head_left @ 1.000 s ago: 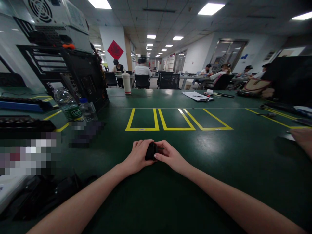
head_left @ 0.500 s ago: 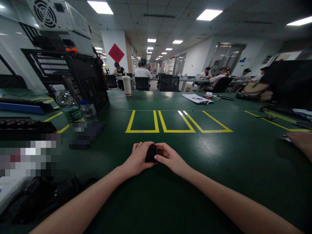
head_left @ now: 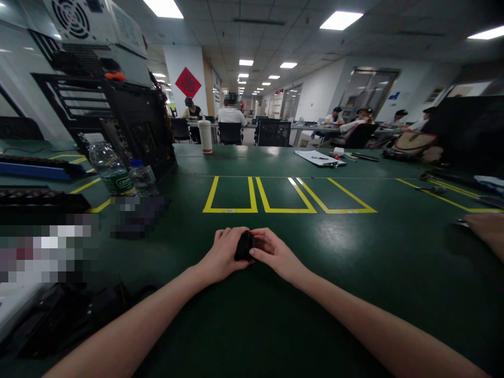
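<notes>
Between my two hands is a small black object (head_left: 244, 247), dark and blocky, its exact kind unclear. My left hand (head_left: 224, 252) wraps around it from the left, fingers over the far side and thumb on the near side. From the right, my right hand (head_left: 273, 252) pinches its right edge between thumb and fingertips. Both hands are low over the green table (head_left: 252, 315), in front of three yellow tape outlines (head_left: 230, 211). My palms hide part of the object.
To the left stand a computer case (head_left: 134, 121), a large plastic bottle (head_left: 108, 165) and a smaller blue-capped bottle (head_left: 142, 178). A white tumbler (head_left: 205, 136) and a clipboard (head_left: 318, 157) are farther back. Another person's hand (head_left: 486, 231) rests at the right edge.
My hands keep the same grip on the black object. The view tilts slightly, and the other person's hand at the right has shifted a little.
</notes>
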The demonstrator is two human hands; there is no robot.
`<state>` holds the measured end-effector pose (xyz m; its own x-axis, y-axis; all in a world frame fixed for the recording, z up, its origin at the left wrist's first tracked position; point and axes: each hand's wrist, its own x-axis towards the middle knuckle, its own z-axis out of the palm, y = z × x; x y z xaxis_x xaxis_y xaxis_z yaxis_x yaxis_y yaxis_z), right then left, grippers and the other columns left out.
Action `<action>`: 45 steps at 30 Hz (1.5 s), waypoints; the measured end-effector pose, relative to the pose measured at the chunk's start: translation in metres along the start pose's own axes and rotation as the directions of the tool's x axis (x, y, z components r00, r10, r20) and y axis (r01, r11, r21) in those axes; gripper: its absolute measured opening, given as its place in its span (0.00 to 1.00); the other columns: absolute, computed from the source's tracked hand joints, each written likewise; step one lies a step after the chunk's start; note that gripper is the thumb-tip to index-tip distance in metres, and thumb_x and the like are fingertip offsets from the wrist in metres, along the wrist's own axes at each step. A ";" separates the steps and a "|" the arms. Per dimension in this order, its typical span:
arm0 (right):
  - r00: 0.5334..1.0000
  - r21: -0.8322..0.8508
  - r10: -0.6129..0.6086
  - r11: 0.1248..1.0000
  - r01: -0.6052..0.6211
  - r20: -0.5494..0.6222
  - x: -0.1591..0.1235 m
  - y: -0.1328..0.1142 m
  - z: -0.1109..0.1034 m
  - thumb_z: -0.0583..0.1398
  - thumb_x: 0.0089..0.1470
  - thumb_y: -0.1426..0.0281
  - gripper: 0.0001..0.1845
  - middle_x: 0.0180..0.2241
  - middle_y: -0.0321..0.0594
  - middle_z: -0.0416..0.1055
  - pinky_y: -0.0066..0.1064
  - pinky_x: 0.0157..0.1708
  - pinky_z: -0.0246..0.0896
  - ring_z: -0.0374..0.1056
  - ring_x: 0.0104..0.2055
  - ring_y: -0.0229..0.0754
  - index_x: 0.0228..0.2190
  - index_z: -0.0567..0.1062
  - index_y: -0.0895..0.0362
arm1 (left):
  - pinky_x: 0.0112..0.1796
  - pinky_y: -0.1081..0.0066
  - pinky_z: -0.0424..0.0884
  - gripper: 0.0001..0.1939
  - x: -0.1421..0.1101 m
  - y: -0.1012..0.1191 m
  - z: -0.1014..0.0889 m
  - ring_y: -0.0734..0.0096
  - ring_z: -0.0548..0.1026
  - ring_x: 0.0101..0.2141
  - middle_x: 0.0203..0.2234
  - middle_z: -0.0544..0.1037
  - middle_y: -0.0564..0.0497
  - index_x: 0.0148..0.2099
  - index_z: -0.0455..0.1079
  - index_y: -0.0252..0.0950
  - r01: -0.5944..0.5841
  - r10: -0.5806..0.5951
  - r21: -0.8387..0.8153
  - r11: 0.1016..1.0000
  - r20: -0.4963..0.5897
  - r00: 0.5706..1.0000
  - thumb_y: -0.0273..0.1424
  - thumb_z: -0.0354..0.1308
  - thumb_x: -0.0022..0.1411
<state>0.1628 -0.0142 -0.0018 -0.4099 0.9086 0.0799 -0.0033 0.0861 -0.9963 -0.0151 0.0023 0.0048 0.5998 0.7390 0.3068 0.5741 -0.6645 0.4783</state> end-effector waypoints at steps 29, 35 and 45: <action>1.000 0.025 -0.018 1.000 0.018 0.003 0.000 0.001 0.002 0.58 0.48 0.70 0.11 0.39 0.36 0.64 0.37 0.42 0.63 0.64 0.44 0.40 0.36 0.63 0.53 | 0.44 0.60 0.57 0.29 0.000 -0.003 0.002 0.60 0.64 0.43 0.44 0.64 0.48 0.52 0.51 0.40 0.002 -0.002 0.019 1.000 -0.011 1.000 0.35 0.58 0.51; 1.000 -0.036 0.004 0.999 -0.005 -0.023 -0.001 -0.002 0.001 0.58 0.47 0.71 0.17 0.43 0.39 0.63 0.40 0.47 0.59 0.62 0.47 0.42 0.41 0.63 0.54 | 0.43 0.61 0.57 0.28 0.001 -0.006 0.006 0.60 0.64 0.42 0.43 0.65 0.49 0.52 0.52 0.40 0.005 -0.004 0.022 1.000 -0.030 1.000 0.34 0.59 0.50; 1.000 0.096 -0.018 0.995 0.017 0.009 -0.003 0.005 0.000 0.63 0.40 0.77 0.21 0.42 0.37 0.62 0.40 0.49 0.57 0.63 0.46 0.41 0.36 0.61 0.54 | 0.44 0.60 0.56 0.30 0.000 -0.007 0.005 0.60 0.63 0.43 0.44 0.64 0.47 0.53 0.50 0.39 -0.011 0.012 0.035 0.999 -0.014 1.000 0.31 0.59 0.50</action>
<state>0.1640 -0.0164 -0.0075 -0.4180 0.9033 0.0971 -0.0977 0.0616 -0.9933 -0.0165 0.0060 -0.0023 0.5987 0.7327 0.3235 0.5868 -0.6762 0.4455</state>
